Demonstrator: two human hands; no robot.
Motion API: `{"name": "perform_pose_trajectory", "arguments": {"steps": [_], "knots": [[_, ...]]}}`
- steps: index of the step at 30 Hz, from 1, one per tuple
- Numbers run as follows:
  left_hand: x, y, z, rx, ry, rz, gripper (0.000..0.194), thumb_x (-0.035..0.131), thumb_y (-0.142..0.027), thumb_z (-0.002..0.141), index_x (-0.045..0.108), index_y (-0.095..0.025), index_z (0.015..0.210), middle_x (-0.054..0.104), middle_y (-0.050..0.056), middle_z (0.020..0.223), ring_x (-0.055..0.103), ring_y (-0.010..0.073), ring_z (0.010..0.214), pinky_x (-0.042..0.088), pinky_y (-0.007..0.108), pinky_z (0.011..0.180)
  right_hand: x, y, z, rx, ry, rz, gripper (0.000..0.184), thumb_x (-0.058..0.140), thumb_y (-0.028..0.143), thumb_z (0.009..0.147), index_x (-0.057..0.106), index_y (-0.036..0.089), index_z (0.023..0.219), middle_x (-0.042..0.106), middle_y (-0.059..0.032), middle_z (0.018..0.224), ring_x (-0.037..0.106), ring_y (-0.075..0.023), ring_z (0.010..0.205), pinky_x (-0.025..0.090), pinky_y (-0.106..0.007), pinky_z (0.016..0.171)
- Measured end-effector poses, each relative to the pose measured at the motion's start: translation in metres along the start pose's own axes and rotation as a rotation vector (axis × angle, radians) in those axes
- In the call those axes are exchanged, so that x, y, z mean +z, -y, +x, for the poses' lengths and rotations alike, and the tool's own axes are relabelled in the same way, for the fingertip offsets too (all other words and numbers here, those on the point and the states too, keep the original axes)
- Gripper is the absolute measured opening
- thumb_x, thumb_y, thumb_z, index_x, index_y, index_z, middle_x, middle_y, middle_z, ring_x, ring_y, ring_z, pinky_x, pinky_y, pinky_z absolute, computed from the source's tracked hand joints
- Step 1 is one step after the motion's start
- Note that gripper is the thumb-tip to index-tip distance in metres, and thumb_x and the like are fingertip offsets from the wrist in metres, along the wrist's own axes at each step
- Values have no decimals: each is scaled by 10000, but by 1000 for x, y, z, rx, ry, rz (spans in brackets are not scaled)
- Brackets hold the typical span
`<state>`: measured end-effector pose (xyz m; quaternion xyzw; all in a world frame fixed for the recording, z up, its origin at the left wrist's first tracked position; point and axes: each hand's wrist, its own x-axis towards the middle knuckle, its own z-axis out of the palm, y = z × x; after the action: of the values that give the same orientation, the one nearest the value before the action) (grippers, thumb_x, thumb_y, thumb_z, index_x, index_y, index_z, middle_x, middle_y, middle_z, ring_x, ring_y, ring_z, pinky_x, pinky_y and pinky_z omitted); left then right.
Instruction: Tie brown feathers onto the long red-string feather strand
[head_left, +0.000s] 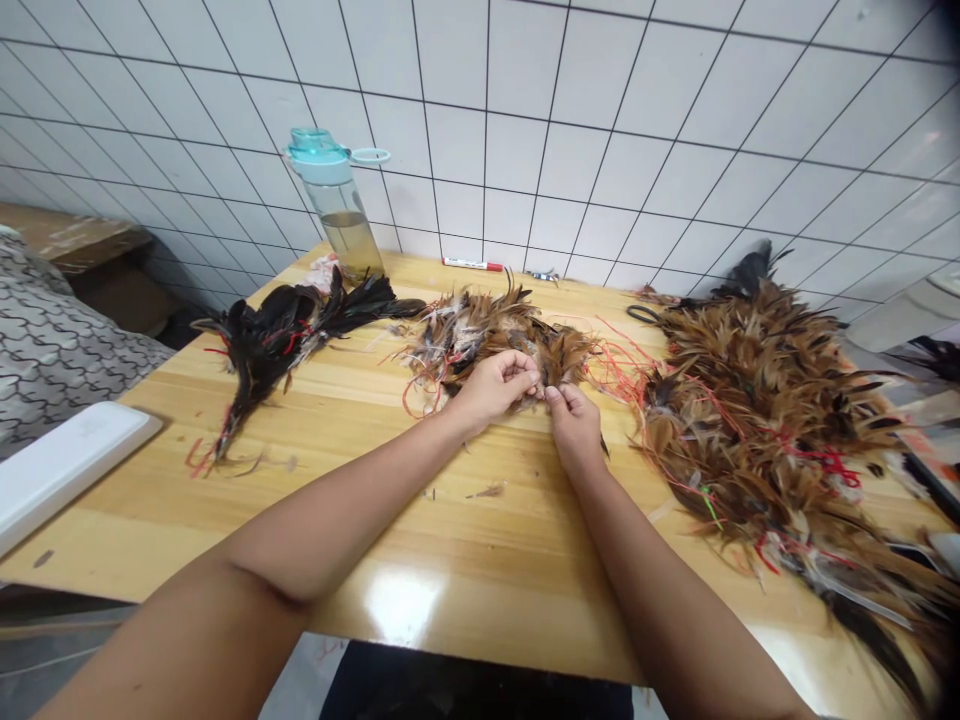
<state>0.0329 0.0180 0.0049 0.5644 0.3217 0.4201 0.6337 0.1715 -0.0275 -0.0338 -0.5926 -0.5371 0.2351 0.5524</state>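
My left hand (501,386) and my right hand (574,420) meet at the front edge of a loose pile of brown and grey feathers (487,325) on the wooden table. The fingertips of both hands are pinched close together on small feathers, whose quill ends are too small to make out clearly. A dark feather tip (604,447) pokes out beside my right hand. Thin red strings (626,370) lie tangled between this pile and a large heap of brown feathers (757,380) on the right.
Bundled black feathers (259,340) lie at the left. Behind them stands a bottle with a turquoise lid (337,205). A red marker (472,265) lies by the tiled wall (525,140). A white box-like object (75,465) sits on the table's left edge (97,590).
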Motion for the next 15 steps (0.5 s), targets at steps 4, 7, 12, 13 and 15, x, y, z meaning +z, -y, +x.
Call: {"name": "perform_pose_trajectory", "arguments": {"steps": [4,7,12,13,15], "knots": [[0,3,0,106,-12,179,140,623,-269,801,544,-157,829,629,-11,692,552,79,597,423,193,578,0,0,1,-8,19,-6,318,513,396,816,447,215,563,424,28,594,410,-142,622,342,-286,633],[-2,7,0,191,-36,327,103,588,-258,820,563,-162,847,626,-14,720,572,90,658,450,205,649,0,1,2,-12,49,-1,313,527,399,803,453,217,559,435,26,596,424,-146,628,354,-290,642],[-2,5,-2,212,-45,434,106,576,-262,823,576,-161,856,609,-16,753,545,89,673,438,209,658,1,1,3,5,96,4,257,556,401,768,516,217,594,479,16,622,448,-156,649,380,-296,658],[-2,4,-2,208,-32,423,105,573,-261,824,574,-160,853,605,-16,750,543,88,669,436,207,654,1,1,3,9,88,5,245,553,397,771,533,215,609,493,14,630,454,-156,656,387,-296,664],[-2,1,-1,209,-34,384,106,563,-254,832,569,-159,878,604,-9,763,549,88,677,438,205,654,1,0,2,24,65,18,239,539,399,788,567,210,645,520,10,643,467,-157,667,399,-296,673]]}}
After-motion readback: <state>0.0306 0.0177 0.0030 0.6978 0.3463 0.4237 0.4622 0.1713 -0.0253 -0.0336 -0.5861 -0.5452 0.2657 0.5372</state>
